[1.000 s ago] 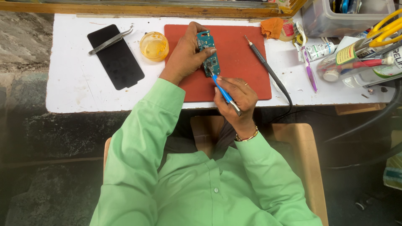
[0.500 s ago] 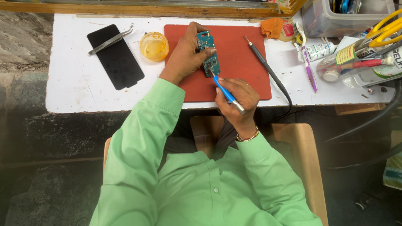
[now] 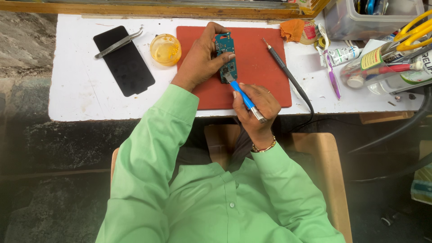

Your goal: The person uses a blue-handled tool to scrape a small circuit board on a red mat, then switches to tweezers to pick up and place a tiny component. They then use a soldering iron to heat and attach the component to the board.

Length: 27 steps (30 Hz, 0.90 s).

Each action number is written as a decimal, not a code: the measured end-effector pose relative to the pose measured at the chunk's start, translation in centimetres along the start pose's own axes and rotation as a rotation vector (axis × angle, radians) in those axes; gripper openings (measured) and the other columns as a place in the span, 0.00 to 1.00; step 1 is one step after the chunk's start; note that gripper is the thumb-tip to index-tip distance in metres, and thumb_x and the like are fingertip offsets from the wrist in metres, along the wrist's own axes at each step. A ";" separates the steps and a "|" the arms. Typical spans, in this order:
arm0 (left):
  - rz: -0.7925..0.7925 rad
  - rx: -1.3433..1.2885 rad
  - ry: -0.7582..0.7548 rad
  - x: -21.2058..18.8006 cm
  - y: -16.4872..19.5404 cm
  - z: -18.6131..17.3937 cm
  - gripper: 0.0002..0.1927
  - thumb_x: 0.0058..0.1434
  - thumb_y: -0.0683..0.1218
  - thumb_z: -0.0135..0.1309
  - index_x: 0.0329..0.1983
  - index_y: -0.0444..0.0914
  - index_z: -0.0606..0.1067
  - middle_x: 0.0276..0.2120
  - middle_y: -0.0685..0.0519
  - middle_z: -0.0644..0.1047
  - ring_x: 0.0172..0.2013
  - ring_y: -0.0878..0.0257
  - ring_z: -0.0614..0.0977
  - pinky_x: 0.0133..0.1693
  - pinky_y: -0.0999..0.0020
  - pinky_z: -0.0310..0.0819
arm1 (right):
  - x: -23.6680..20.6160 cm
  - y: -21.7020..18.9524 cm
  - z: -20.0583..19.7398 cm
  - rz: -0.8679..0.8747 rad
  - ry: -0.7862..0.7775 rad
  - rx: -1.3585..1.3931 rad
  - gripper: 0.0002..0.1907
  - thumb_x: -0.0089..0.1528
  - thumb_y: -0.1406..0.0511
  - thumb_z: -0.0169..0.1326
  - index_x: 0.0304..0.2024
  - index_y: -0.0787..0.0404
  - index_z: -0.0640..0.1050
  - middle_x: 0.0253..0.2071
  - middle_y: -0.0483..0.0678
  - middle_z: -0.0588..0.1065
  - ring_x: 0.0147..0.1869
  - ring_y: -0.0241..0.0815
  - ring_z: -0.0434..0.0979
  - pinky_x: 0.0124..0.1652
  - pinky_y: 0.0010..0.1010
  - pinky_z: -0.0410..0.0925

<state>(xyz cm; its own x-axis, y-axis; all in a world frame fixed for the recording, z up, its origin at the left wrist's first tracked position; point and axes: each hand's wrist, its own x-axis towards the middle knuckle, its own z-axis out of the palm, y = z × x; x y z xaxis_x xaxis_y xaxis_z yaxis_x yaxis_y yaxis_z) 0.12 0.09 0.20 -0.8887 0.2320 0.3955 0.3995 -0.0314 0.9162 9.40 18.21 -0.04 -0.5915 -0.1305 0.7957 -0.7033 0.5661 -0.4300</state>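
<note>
Head view: left hand [image 3: 200, 63] grips a narrow teal circuit board [image 3: 226, 56]; right hand [image 3: 256, 105] clasps a blue tool [image 3: 243, 100].

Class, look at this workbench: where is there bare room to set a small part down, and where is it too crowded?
Free: the red mat right of the circuit board, up to the soldering iron; the white table left of the black phone screen. Crowded: the right end, around the bottles and purple toothbrush.

One head-worn camera looks steeply down, fairly near, onto the white table [image 3: 81, 94].
</note>
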 end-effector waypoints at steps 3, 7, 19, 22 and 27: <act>-0.002 -0.003 -0.003 0.0 0.0 0.0 0.21 0.67 0.38 0.62 0.57 0.38 0.63 0.32 0.57 0.77 0.34 0.73 0.78 0.37 0.74 0.76 | 0.0 0.1 0.0 -0.052 -0.007 -0.028 0.08 0.60 0.72 0.64 0.42 0.68 0.80 0.37 0.54 0.81 0.39 0.51 0.82 0.42 0.36 0.75; -0.002 0.007 -0.002 0.0 0.0 0.0 0.21 0.67 0.38 0.62 0.57 0.38 0.63 0.32 0.57 0.77 0.33 0.73 0.78 0.36 0.74 0.75 | 0.0 0.0 0.0 -0.043 -0.021 -0.009 0.10 0.60 0.72 0.65 0.43 0.68 0.80 0.38 0.55 0.80 0.40 0.51 0.82 0.41 0.35 0.75; 0.008 -0.011 -0.011 0.1 -0.1 0.0 0.21 0.68 0.38 0.61 0.57 0.38 0.63 0.32 0.58 0.76 0.34 0.74 0.77 0.37 0.75 0.75 | 0.1 -0.1 -0.2 0.010 -0.024 0.020 0.07 0.59 0.73 0.62 0.41 0.67 0.80 0.37 0.54 0.80 0.40 0.51 0.82 0.41 0.36 0.75; 0.009 0.000 -0.011 0.1 -0.1 0.0 0.22 0.68 0.38 0.61 0.58 0.38 0.63 0.32 0.58 0.76 0.33 0.74 0.76 0.36 0.74 0.74 | 0.2 -0.2 -0.1 0.005 -0.030 0.016 0.08 0.60 0.73 0.62 0.42 0.67 0.80 0.37 0.54 0.80 0.40 0.51 0.82 0.41 0.36 0.75; 0.015 0.021 -0.002 0.0 -0.1 0.0 0.22 0.67 0.38 0.62 0.57 0.38 0.64 0.32 0.57 0.76 0.34 0.74 0.77 0.37 0.74 0.75 | 0.3 -0.1 -0.1 0.021 -0.048 0.045 0.07 0.60 0.73 0.61 0.41 0.67 0.79 0.38 0.54 0.80 0.41 0.50 0.83 0.42 0.35 0.75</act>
<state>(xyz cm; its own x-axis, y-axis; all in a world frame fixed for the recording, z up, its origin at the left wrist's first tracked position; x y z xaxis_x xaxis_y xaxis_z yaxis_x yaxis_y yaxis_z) 0.07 0.12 0.15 -0.8824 0.2333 0.4087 0.4172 -0.0140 0.9087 9.31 18.18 0.29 -0.6238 -0.1580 0.7654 -0.7067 0.5322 -0.4661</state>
